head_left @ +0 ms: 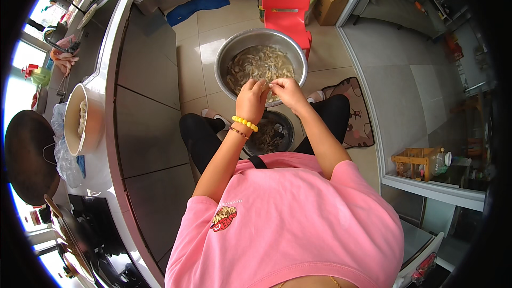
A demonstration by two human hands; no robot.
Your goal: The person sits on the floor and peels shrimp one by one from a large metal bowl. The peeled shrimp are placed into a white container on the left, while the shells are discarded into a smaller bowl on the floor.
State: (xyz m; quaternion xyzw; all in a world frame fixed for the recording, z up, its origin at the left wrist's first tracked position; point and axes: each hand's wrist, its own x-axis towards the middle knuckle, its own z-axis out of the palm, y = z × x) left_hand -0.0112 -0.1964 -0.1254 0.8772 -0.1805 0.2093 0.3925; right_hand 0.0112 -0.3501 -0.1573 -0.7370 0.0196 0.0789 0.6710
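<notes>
A large round metal basin (221, 61) stands on the tiled floor before me, with many small pale brownish food pieces (262, 62) in cloudy water. Over its near rim my left hand (253, 98), with beaded bracelets at the wrist, pinches a small pale piece. Close on its right, my right hand (287, 91) has thumb and fingertips together at the same piece; the piece is too small to name. Beneath my left wrist, between my legs, sits a smaller dark bowl (291, 128) holding dark scraps (270, 136).
A red plastic chair (286, 2) stands just beyond the basin. Grey cabinets (148, 100) and a counter with a cream tub (94, 122) run along the left. On the right are a brown mat (358, 120) and a sliding door frame (362, 84). A cardboard box (329, 6) lies behind.
</notes>
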